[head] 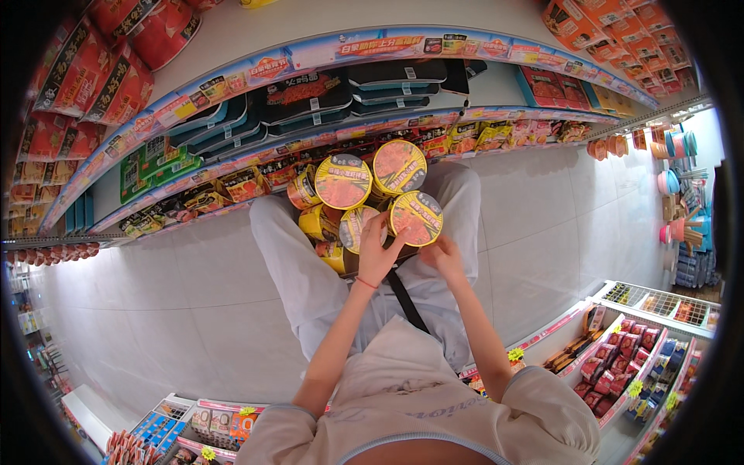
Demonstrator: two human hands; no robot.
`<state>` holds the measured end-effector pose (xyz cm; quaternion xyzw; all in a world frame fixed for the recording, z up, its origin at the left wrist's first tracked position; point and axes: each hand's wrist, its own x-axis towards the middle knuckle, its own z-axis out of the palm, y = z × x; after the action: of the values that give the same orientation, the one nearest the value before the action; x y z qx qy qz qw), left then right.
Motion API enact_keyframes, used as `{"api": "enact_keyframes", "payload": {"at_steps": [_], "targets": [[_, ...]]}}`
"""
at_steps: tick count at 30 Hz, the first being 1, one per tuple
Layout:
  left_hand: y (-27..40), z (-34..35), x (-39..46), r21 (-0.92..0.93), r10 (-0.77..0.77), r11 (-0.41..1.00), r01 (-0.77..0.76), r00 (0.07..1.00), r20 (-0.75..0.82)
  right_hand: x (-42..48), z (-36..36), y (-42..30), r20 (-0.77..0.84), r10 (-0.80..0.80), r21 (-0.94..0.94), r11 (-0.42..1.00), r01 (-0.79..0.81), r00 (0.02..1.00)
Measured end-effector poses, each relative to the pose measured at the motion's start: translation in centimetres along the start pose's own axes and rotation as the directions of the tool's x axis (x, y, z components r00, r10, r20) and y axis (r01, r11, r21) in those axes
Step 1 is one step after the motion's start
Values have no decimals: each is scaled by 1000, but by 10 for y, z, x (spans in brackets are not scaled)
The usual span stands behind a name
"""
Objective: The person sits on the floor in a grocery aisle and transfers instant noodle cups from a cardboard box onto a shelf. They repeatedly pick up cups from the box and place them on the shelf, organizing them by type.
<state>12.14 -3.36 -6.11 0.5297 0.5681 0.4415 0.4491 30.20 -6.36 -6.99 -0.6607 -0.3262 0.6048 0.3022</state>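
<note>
Several round tubs of instant noodles with yellow rims and printed lids are grouped between the knees. My left hand [378, 247] is at the nearest right tub [415, 218], its thumb by the lid's edge and its fingers at the left side. Against the lower right side of that same tub is my right hand [443, 256]; its fingertips are partly hidden. Farther off are a top-right tub [399, 167] and a top-left tub [343, 181], both lid up. Another tub [354, 228] sits partly behind my left fingers. Tilted on its side at the left is one more tub [303, 187].
A shelf unit [360, 49] stands close ahead, with black noodle trays [302, 99] and bagged noodles [465, 138] low down. Tiled floor [535, 197] extends to both sides. Behind, at lower right, is a display bin [616, 360] of packaged snacks. A black strap [407, 299] crosses the lap.
</note>
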Motion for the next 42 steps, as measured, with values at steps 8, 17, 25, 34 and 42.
{"api": "enact_keyframes", "payload": {"at_steps": [8, 17, 25, 34, 42], "targets": [[-3, 1, 2, -3, 37, 999, -37, 999, 12, 18, 19, -28, -25, -576, -287, 787, 546, 817], [-13, -28, -6, -225, -270, 952, 208, 918, -292, 25, 24, -23, -4, -615, -352, 739, 575, 788], [-29, -73, 36, 102, 86, 993, -54, 934, -346, 29, 28, -20, -16, -619, -288, 755, 589, 786], [-17, -58, 39, -249, -61, 968, -14, 954, -294, 30, 28, -21, -32, -625, -306, 749, 588, 780], [-39, -64, 33, -182, -23, 983, -37, 948, -318, 31, 22, -11, 35, -605, -217, 772, 597, 795]]}}
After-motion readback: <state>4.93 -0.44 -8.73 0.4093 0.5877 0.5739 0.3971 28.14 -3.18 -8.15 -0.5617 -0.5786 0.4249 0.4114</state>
